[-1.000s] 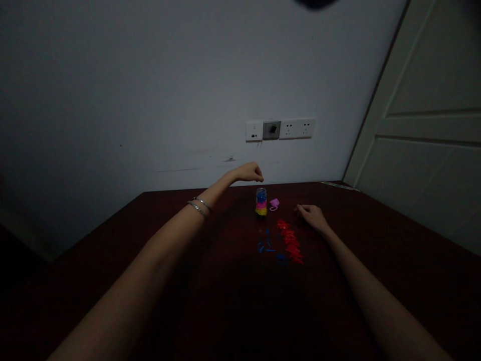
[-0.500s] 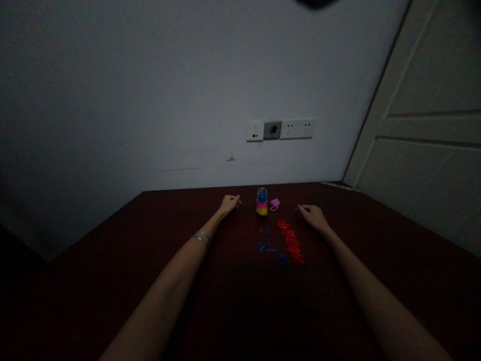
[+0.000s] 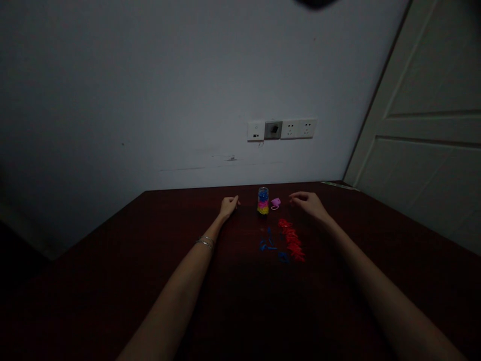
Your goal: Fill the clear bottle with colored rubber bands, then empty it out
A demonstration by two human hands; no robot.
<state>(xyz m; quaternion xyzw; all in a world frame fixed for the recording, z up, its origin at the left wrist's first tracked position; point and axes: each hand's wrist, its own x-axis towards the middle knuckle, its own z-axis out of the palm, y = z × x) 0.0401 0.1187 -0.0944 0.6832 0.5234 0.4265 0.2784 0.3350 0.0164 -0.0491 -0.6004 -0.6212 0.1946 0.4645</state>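
Nearest me on the dark red-brown tabletop (image 3: 240,301) I see a loose scatter of thin blue strips (image 3: 283,257), and beside them a slanting row of bright red strips (image 3: 292,240), overlapping and spiky-edged. Beyond these, between my hands, the small clear jar (image 3: 263,201) stands upright, banded yellow at the bottom, pink in the middle, blue above, its rim clear. My left hand (image 3: 229,204) and right hand (image 3: 306,200) flank it, fingers bent inward; I can't tell whether either pinches anything. A lilac-pink looped item (image 3: 275,202) lies just right of the jar.
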